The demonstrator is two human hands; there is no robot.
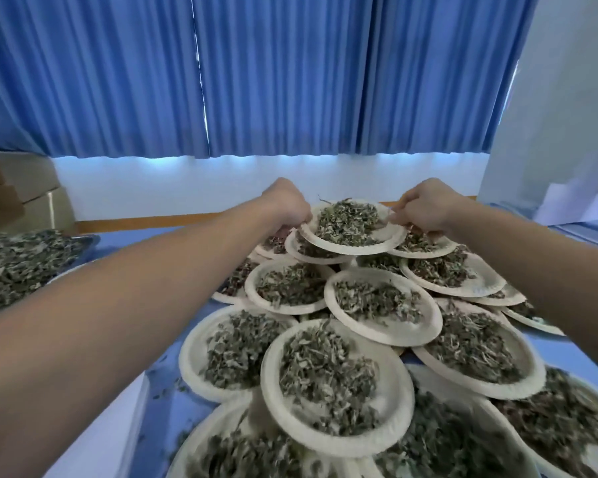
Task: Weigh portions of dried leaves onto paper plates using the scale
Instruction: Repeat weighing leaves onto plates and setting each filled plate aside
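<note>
Over pile (394, 334), left hand (287, 205), right hand (425, 208) gripping plate (353, 248)

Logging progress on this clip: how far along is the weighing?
Done: many filled plates overlap across the blue table. In hand: left hand and right hand grip opposite rims of another filled plate at the pile's far end. Left: a heap of loose leaves sits at far left; no scale in view.

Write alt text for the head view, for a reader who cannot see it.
The left hand and right hand grip opposite rims of a paper plate of dried leaves at the far end of a pile of filled plates on a blue table. A heap of loose leaves lies at left; blue curtains hang behind.
</note>
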